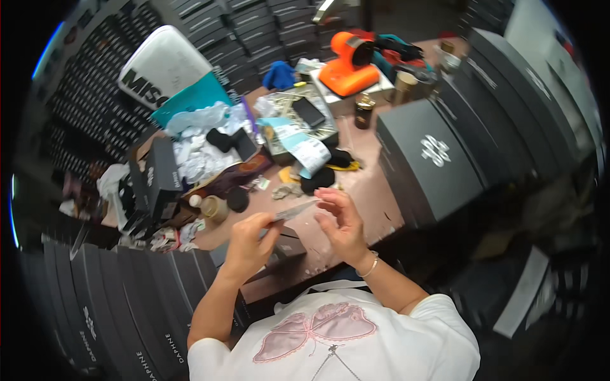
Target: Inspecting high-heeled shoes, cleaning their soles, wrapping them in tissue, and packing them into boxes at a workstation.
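Observation:
My left hand pinches one end of a small thin flat sheet, greyish and partly see-through, held up over the table. What is on the sheet is too small to make out. At its other end is my right hand, fingers curved and thumb apart from them; the fingertips come up to the sheet's edge, and I cannot tell whether they touch it. A dark shoebox lies below my left hand, partly hidden by it. Just beyond the hands sit black round pads and a crumpled light cloth.
Dark shoeboxes line the table's right side, and more stand at the lower left. Farther back are an open carton of white crumpled paper, a tray with papers, an orange device and a dark jar.

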